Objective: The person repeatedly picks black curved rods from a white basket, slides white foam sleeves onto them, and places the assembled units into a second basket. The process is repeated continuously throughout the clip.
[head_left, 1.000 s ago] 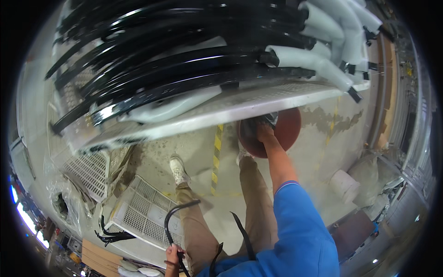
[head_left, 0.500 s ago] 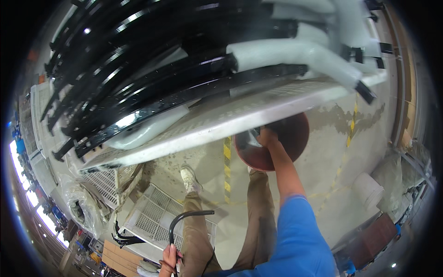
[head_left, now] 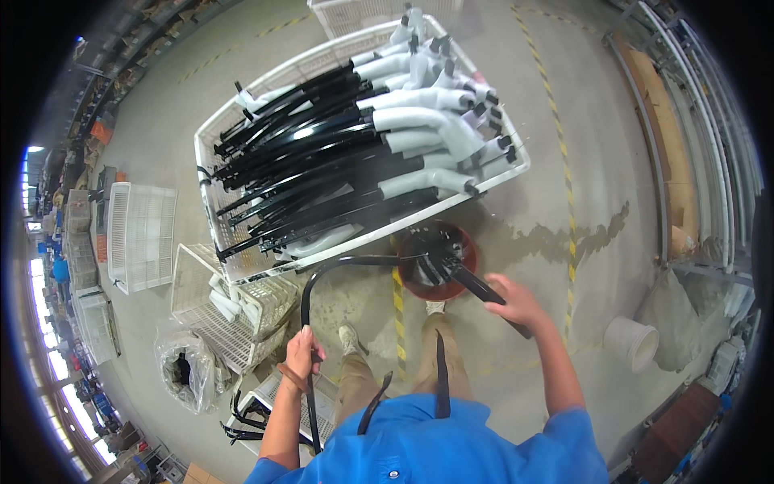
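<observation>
My left hand [head_left: 301, 353] is closed round the long straight part of a black bent tube [head_left: 307, 302]. The tube's curved end reaches right, to the rim of a red bucket [head_left: 470, 282]. My right hand [head_left: 516, 302] is at a black, flat, bar-like piece [head_left: 477, 284], its fingers curled at the piece's near half. That piece slants down to the right from the bucket, with a wider, dark end over the bucket's mouth; its exact kind cannot be told. Dark, shiny contents show in the bucket. Behind it, a large white crate [head_left: 322, 260] holds several black bent tubes, their right ends wrapped in white foam.
A white slatted crate [head_left: 189, 278] with white pieces stands at the left, near a clear plastic bag [head_left: 173, 347]. Low by my left arm, a smaller crate [head_left: 324, 395] holds black bent parts. A white bucket [head_left: 631, 343] stands at the right. Yellow-black tape [head_left: 564, 173] marks the floor.
My right hand has come up out of the red bucket and back, now with the black bar-like piece. My left hand has raised the tube toward the bucket. The view has moved back from the crate.
</observation>
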Demonstrator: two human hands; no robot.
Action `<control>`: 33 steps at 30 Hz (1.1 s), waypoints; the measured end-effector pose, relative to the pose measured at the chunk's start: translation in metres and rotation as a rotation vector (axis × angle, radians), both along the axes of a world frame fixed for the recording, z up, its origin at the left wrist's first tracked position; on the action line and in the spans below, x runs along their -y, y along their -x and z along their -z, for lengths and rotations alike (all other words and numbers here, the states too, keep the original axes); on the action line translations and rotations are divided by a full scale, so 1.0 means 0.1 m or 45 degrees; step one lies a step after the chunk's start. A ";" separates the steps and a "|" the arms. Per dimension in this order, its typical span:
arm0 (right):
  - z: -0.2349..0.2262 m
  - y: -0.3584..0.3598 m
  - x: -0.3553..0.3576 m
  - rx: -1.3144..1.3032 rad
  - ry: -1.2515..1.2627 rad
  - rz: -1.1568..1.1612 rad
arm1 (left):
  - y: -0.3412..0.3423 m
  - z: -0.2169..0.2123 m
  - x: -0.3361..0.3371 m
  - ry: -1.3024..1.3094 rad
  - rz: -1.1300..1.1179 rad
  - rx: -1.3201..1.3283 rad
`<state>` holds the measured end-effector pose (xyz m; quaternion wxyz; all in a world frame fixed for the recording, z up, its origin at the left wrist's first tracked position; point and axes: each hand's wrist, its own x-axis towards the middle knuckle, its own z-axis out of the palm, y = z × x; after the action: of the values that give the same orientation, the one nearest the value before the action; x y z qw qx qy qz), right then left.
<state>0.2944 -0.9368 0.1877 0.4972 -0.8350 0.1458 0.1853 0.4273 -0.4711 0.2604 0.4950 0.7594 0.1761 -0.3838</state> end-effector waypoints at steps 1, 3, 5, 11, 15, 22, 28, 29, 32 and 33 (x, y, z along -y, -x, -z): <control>-0.07 -0.11 -0.05 0.139 0.002 0.015 | 0.02 -0.15 0.07 0.038 0.006 0.054; -0.16 -0.32 -0.09 0.351 0.067 0.004 | 0.02 -0.42 0.19 0.054 -0.003 0.146; -0.21 -0.45 -0.13 0.477 0.175 -0.040 | 0.07 -0.69 0.25 0.077 -0.056 0.190; -0.53 -0.55 -0.08 0.633 0.204 -0.158 | 0.35 -1.21 0.31 0.088 -0.075 0.298; -0.67 -0.62 -0.13 0.779 0.215 -0.236 | 0.55 -1.31 0.32 0.079 -0.072 0.352; -0.90 -0.69 -0.34 0.936 0.260 -0.378 | 0.80 -1.28 0.40 0.043 -0.136 0.266; -1.27 -0.72 -0.67 1.003 0.031 -0.390 | 0.94 -1.33 0.33 0.095 -0.235 0.191; -1.33 -0.75 -0.72 1.026 0.041 -0.401 | 0.95 -1.35 0.29 0.107 -0.261 0.169; -1.50 -0.93 -0.80 0.956 -0.122 -0.456 | 1.01 -1.40 0.16 0.111 -0.350 0.175; -1.57 -1.01 -0.80 0.944 -0.220 -0.548 | 1.04 -1.42 0.13 0.062 -0.364 0.195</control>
<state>0.3958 -0.8568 0.3449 0.5340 -0.8118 -0.2357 -0.0160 0.3235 -0.4839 0.4021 0.5749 0.7413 0.2349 -0.2545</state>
